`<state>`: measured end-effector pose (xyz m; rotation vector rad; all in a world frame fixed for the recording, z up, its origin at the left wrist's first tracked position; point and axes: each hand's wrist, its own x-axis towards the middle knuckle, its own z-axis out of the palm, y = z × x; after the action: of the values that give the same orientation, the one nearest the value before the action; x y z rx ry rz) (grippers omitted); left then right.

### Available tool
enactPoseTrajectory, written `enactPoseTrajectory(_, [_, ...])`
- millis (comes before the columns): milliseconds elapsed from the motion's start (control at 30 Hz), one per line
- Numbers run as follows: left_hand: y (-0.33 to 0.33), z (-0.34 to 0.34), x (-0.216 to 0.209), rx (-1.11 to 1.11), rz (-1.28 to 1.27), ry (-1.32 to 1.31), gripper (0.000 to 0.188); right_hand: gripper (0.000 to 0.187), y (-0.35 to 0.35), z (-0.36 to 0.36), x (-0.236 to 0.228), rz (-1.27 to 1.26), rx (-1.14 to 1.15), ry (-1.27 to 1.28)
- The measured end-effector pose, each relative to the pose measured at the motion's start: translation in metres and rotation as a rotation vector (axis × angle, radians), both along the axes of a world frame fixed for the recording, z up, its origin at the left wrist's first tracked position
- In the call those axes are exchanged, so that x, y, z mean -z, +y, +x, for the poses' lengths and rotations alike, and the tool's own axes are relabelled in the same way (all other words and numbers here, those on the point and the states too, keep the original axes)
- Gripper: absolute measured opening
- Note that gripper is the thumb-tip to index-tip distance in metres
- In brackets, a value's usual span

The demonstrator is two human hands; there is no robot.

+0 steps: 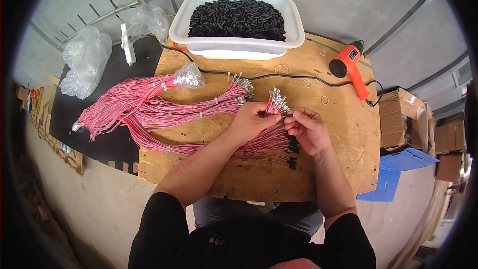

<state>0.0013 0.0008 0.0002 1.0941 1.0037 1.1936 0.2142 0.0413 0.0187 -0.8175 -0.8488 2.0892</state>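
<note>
My left hand (253, 120) is closed around a bunch of thin pink and white wires, their silvery metal terminals (277, 102) fanned out above its fingers. Close beside it, my right hand (309, 128) pinches a small black sleeve (287, 115) at the wire ends between thumb and forefinger. Below both hands lie wires whose ends carry black sleeves (293, 155). More pink wire bundles (174, 114), tied with pale bands, stretch to the left across the table. One bundle's end is wrapped in a clear plastic bag (189, 75).
A white tub (234, 50) of loose black sleeves (236, 19) stands at the back of the wooden table (343, 169). An orange heat gun (351, 67) lies at the back right, its black cord (259, 76) crossing behind the wires. Cardboard boxes (406, 119) stand on the right.
</note>
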Motion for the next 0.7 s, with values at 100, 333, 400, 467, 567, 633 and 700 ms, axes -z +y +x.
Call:
enactPoseTrajectory(100, [0.000, 0.000, 0.001, -0.001, -0.006, 0.005, 0.013, 0.019, 0.000, -0.001, 0.000, -0.006, -0.001, 0.002])
enactPoseTrajectory(333, [-0.001, 0.000, -0.004, 0.009, -0.017, -0.014, 0.013, 0.016, -0.001, -0.001, 0.000, -0.011, 0.010, -0.009])
enactPoseTrajectory(400, [-0.001, -0.001, -0.004, 0.010, -0.016, -0.010, 0.013, 0.016, -0.002, -0.005, -0.004, -0.010, 0.025, -0.035])
enactPoseTrajectory(467, [-0.002, -0.001, -0.005, 0.016, -0.015, -0.007, 0.014, 0.016, -0.001, -0.002, -0.004, -0.010, 0.045, -0.060])
enactPoseTrajectory(567, [-0.001, 0.000, -0.005, 0.011, 0.014, 0.070, 0.015, 0.013, 0.004, 0.004, -0.007, 0.144, 0.211, -0.157])
enactPoseTrajectory(633, [0.001, 0.000, 0.004, -0.052, 0.190, 0.151, 0.015, 0.013, 0.008, 0.007, -0.008, 0.151, 0.255, -0.138])
enactPoseTrajectory(700, [0.001, 0.000, 0.004, -0.052, 0.142, 0.124, 0.015, 0.013, 0.008, 0.011, -0.010, 0.153, 0.334, -0.122])
